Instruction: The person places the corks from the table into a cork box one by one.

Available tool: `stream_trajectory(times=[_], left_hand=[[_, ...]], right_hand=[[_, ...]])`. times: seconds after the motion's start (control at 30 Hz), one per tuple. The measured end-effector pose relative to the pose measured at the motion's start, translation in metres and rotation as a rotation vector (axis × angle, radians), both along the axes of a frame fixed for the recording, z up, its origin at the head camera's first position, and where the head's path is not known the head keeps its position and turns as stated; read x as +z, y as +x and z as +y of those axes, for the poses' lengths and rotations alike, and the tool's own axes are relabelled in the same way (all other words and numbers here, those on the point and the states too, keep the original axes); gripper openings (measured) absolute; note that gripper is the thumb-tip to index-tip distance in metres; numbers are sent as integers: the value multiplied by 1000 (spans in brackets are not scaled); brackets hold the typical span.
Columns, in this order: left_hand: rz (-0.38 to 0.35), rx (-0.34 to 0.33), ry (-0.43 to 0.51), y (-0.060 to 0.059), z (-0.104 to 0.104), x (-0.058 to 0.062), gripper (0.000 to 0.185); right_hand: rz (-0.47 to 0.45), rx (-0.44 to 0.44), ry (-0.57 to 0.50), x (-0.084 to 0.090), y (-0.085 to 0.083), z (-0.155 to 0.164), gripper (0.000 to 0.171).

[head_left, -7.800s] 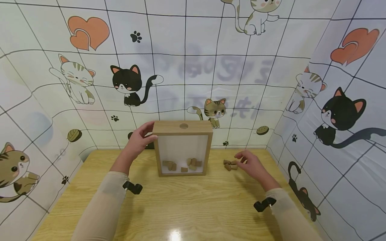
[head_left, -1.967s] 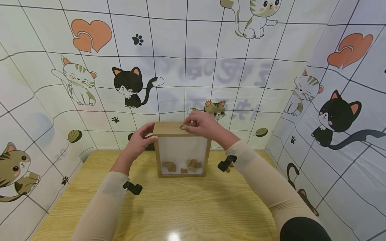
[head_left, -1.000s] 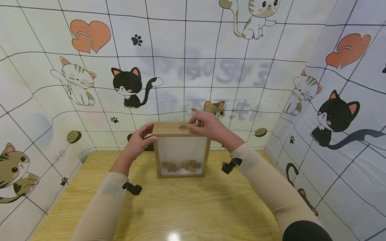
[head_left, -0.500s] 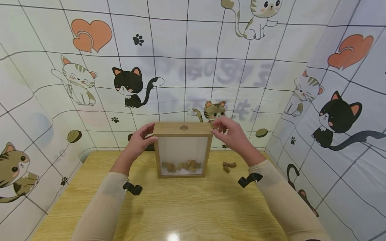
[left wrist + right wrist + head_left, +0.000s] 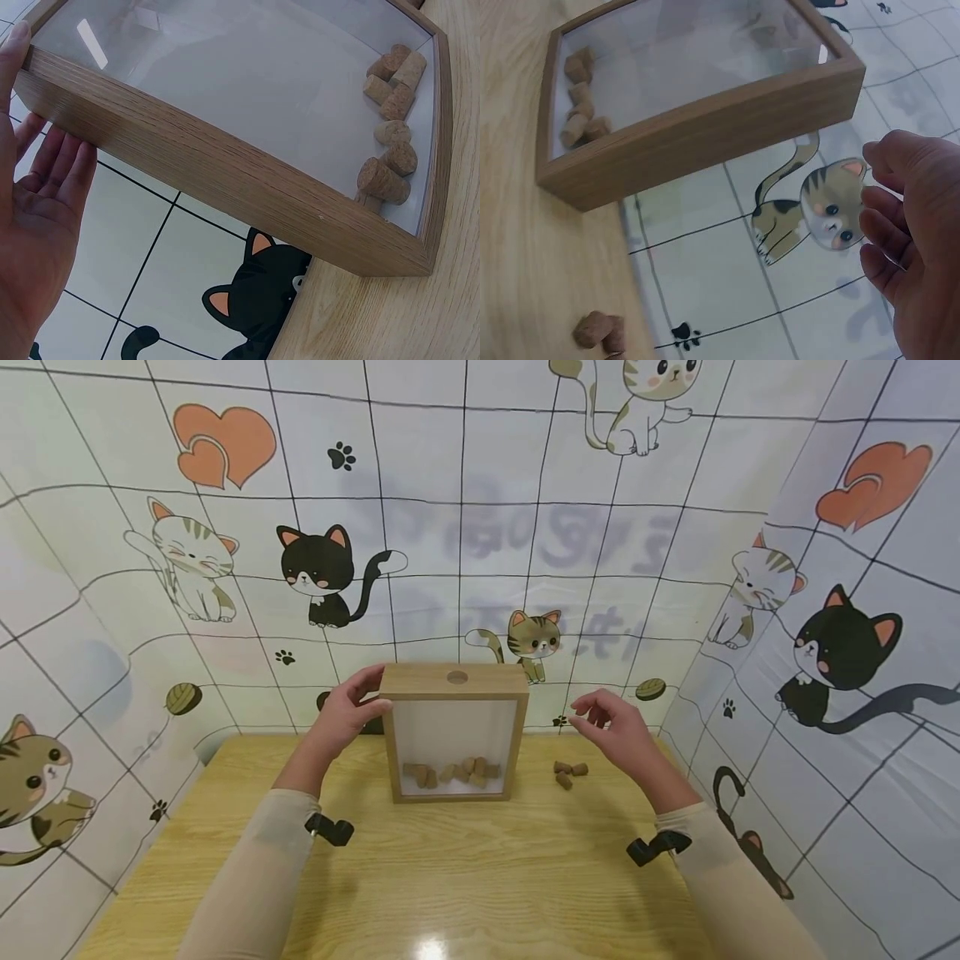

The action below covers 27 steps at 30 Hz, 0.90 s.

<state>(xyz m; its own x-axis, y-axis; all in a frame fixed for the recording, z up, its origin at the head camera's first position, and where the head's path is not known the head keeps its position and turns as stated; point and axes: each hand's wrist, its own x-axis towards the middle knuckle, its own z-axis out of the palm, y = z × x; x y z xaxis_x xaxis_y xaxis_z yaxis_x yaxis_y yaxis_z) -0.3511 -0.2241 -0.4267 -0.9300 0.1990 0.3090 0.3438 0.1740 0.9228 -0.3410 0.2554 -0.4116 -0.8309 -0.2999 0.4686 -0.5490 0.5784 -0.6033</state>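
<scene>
A shallow wooden shadow box (image 5: pixel 457 683) with a clear front and a round hole (image 5: pixel 457 677) in its top stands upright on the table. Several corks (image 5: pixel 382 180) lie along its bottom, behind the pane. My left hand (image 5: pixel 347 714) holds the box by its upper left corner, thumb at the front edge and fingers on the side and towards the back. To the right of the box, my right hand (image 5: pixel 615 735) hovers in the air, fingers loosely bent and holding nothing. Three loose corks (image 5: pixel 564 781) rest on the table below and left of it.
The wooden table (image 5: pixel 450 877) stretches out in front of the box. A white sheet (image 5: pixel 420 610) with grid lines and cartoon cats hangs close behind the box and along both sides.
A cork has dropped through the top hole and now lies with the others inside. My right hand has moved from the hole rightward and down. The left hand has stayed in place.
</scene>
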Motion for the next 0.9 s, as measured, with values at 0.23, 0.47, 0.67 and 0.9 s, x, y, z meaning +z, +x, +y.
stream_trajectory(times=[0.23, 0.47, 0.67, 0.9], left_hand=[[20, -1, 18, 2, 1, -1, 68], [25, 2, 17, 3, 0, -2, 68], [23, -2, 22, 2, 1, -2, 67], [16, -1, 27, 1, 1, -2, 68]], right_hand=[[-57, -25, 6, -36, 4, 10, 20], [-145, -19, 17, -88, 1, 12, 25], [-175, -4, 2, -116, -1, 13, 33], [-207, 2, 22, -140, -8, 15, 33]])
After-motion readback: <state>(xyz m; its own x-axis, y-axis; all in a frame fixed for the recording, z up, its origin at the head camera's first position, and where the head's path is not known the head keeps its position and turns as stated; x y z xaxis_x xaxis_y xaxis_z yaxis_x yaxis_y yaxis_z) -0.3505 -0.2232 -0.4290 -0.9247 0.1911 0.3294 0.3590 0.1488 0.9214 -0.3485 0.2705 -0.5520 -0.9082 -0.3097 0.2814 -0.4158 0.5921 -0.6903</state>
